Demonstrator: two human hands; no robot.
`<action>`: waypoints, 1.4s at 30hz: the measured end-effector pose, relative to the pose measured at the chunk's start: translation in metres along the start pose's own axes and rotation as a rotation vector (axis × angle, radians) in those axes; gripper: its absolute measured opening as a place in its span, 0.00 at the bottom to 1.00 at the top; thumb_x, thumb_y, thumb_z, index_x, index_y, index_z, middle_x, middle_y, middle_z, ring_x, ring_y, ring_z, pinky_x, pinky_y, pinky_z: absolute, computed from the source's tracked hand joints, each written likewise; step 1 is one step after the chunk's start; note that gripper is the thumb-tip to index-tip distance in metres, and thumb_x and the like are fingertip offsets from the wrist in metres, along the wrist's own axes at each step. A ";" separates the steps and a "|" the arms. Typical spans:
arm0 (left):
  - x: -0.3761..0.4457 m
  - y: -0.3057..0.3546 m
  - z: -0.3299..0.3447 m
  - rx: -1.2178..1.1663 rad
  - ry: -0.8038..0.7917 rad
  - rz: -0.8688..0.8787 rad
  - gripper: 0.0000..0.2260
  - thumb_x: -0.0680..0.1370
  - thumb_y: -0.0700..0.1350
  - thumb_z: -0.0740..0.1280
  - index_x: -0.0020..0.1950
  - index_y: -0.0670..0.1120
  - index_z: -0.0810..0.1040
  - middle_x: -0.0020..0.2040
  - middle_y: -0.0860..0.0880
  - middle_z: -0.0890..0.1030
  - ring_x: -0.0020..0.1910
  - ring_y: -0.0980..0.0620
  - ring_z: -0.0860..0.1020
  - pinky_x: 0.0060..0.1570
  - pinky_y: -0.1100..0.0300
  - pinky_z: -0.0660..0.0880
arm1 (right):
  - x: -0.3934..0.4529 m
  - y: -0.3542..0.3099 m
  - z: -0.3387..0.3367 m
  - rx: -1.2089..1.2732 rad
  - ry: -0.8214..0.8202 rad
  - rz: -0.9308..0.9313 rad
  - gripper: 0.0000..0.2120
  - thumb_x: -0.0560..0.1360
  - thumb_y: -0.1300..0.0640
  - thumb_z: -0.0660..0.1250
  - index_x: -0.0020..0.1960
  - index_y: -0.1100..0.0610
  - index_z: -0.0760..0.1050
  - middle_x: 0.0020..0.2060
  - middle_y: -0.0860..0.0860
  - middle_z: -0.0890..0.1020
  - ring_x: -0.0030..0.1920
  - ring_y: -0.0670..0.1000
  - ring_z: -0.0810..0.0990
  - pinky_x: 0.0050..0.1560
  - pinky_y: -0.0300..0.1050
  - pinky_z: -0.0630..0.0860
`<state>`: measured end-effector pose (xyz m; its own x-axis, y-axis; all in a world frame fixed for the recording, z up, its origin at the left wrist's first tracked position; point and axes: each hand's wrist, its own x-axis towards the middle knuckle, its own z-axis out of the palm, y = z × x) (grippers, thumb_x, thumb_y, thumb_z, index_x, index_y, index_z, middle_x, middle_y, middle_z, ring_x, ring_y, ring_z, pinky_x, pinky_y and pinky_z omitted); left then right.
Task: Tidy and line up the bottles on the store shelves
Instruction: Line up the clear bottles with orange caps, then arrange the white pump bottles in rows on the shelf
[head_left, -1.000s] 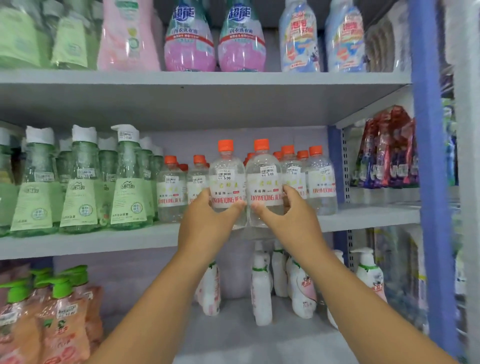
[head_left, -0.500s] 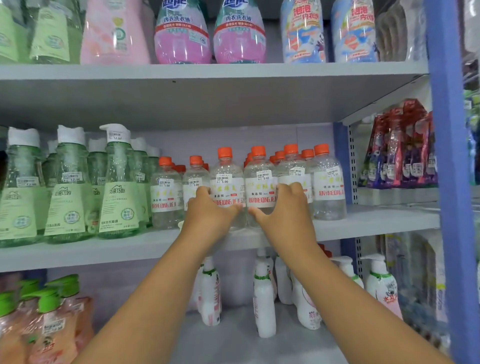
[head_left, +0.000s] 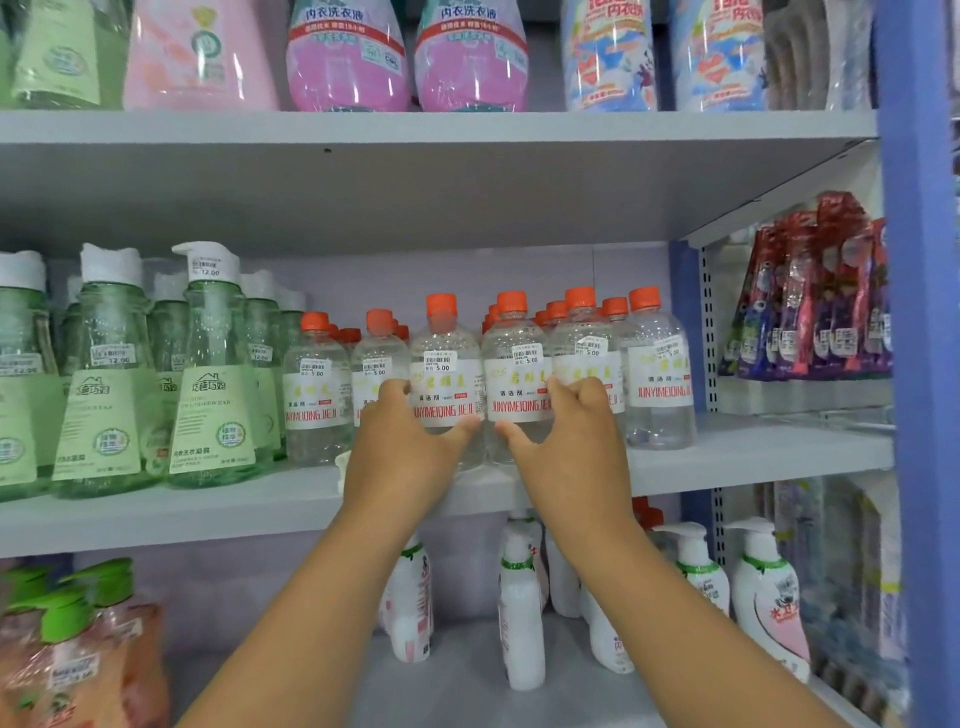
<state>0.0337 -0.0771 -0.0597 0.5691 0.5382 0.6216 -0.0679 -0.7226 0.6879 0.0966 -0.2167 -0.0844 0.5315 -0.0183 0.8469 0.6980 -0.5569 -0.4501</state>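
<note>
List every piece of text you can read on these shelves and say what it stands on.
"JUNYIMEIQING JIE II": clear bottle in left hand; same label on right hand's bottle.
"5.00": their price stickers.
"12.00": green bottle sticker.
"内衣洗衣液": pink bottle.
Other print is too blurred.

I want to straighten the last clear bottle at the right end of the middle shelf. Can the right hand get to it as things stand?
Probably yes. The right hand grips a clear bottle only two places from the end bottle, whose front stands uncovered. It must let go first.
</note>
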 end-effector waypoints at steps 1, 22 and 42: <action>0.001 0.000 0.001 0.015 0.011 -0.001 0.35 0.70 0.63 0.76 0.71 0.52 0.67 0.64 0.52 0.78 0.58 0.50 0.79 0.48 0.55 0.74 | 0.001 0.000 0.001 0.000 -0.004 -0.001 0.26 0.76 0.43 0.72 0.67 0.56 0.73 0.58 0.49 0.71 0.57 0.49 0.74 0.56 0.44 0.78; -0.168 -0.081 0.105 -0.127 -0.006 -0.128 0.18 0.76 0.51 0.74 0.63 0.49 0.76 0.59 0.52 0.78 0.58 0.50 0.78 0.55 0.57 0.72 | -0.158 0.200 -0.063 0.253 -0.156 0.472 0.23 0.76 0.54 0.73 0.68 0.54 0.73 0.63 0.49 0.72 0.64 0.53 0.74 0.50 0.32 0.69; -0.069 -0.170 0.198 -0.037 -0.337 -0.249 0.33 0.73 0.56 0.75 0.73 0.58 0.65 0.63 0.51 0.81 0.60 0.46 0.80 0.56 0.52 0.78 | -0.156 0.236 0.013 -0.004 -0.238 0.529 0.40 0.58 0.34 0.73 0.65 0.51 0.76 0.57 0.50 0.72 0.53 0.53 0.81 0.54 0.55 0.81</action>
<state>0.1686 -0.0774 -0.2941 0.8077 0.5180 0.2818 0.0793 -0.5689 0.8186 0.1845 -0.3342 -0.3267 0.9012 -0.1086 0.4195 0.3060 -0.5262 -0.7934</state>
